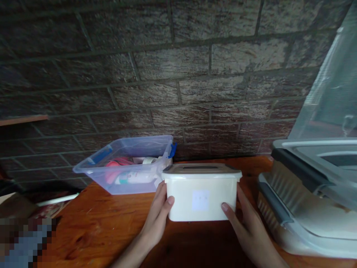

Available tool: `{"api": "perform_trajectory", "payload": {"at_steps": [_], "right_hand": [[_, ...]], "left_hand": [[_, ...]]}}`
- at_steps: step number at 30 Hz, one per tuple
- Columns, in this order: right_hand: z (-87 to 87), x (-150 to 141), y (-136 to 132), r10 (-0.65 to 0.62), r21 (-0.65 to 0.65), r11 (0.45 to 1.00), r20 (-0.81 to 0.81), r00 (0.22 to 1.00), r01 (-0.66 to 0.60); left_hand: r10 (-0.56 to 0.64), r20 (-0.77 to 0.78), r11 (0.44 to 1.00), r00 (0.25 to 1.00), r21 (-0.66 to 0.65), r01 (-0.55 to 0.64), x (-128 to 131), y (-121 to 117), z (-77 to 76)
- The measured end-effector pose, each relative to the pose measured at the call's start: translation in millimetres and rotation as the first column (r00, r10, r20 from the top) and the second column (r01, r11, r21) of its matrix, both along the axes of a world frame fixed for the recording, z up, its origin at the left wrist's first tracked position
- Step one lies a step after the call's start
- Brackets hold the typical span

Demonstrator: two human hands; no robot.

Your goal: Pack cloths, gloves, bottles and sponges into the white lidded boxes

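A white lidded storage box with a small pale label on its front is between my two hands, over the wooden table. My left hand grips its left side, thumb on the front face. On the opposite side my right hand holds it the same way, thumb near the lower right of the front. The fingers behind the box are partly hidden. The lid is on. Whether the base touches the table I cannot tell.
Left of the box stands a clear plastic bin with blue latches, holding a bottle and pink items. At right are stacked white containers with grey handles. Behind the wooden table rises a brick wall.
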State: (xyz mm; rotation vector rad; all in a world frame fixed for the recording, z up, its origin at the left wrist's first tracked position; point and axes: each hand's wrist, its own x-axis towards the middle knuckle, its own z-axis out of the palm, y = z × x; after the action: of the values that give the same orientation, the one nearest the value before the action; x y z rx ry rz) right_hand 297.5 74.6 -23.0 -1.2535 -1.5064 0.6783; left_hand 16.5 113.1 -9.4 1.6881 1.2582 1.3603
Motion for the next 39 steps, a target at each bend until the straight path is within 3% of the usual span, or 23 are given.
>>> {"api": "perform_trajectory", "payload": {"at_steps": [6, 13, 18, 25, 39], "right_hand": [[-6.1, 2, 3, -0.062, 0.013, 0.998, 0.015, 0.998, 0.062], [-6.2, -2, -2, -0.025, -0.061, 0.998, -0.02, 0.999, 0.024], [-4.8, 2, -3, 0.059, -0.122, 0.991, -0.025, 0.998, -0.062], [-1.2, 4, -4, 0.059, -0.137, 0.989, -0.018, 0.998, -0.061], [-19.3, 6, -5, 0.023, -0.079, 0.996, -0.063, 0.998, -0.028]], "left_hand": [[-0.039, -0.097, 0.999, 0.994, -0.001, 0.039, 5, -2, -10.1], [0.024, -0.103, 0.998, 0.994, -0.06, -0.03, 2, -3, -21.2], [0.007, -0.072, 1.0, 0.997, -0.024, -0.009, 6, -1, -18.7], [0.042, -0.127, 0.999, 0.991, -0.029, -0.046, 4, -4, -23.9], [0.028, -0.158, 1.0, 0.987, 0.011, -0.027, 7, -8, -21.1]]}}
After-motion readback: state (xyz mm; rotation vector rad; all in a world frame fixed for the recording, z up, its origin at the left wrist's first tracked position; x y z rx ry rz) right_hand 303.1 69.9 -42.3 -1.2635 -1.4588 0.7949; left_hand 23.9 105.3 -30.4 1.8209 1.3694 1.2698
